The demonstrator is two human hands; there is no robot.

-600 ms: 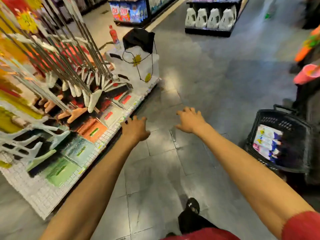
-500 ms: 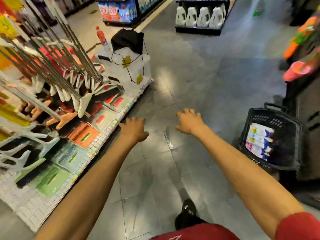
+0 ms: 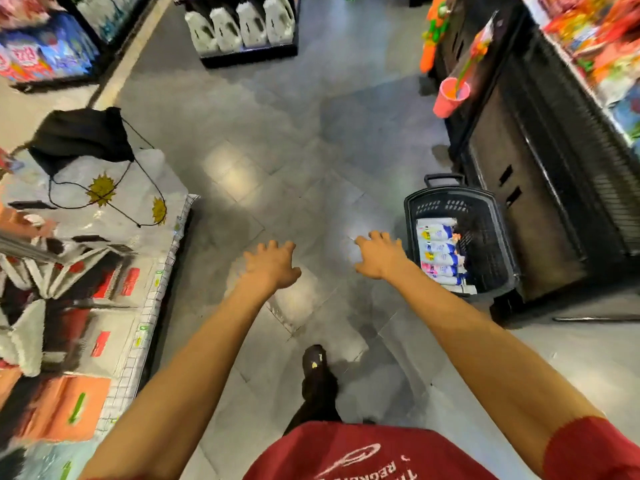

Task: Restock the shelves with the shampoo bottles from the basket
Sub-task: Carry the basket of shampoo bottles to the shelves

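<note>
A black plastic basket [image 3: 485,209] stands on the grey floor at the right, beside a dark shelf unit. Several white shampoo bottles [image 3: 437,252] with blue and pink labels lie stacked inside it. My right hand [image 3: 379,254] hovers just left of the basket, palm down, fingers spread and relaxed, holding nothing. My left hand [image 3: 272,263] is stretched out over the floor further left, also empty with loose fingers.
A low display platform [image 3: 152,289] at the left carries packaged goods, a white bag and a black bag [image 3: 81,136]. The dark shelf unit [image 3: 540,188] lines the right side, with a pink cup [image 3: 450,97]. White jugs [image 3: 242,26] stand far ahead. My foot [image 3: 313,363] is below.
The view has swung right and moved forward. The basket now lies closer to my right hand, and the left display has slid away. Both hands stay empty.
</note>
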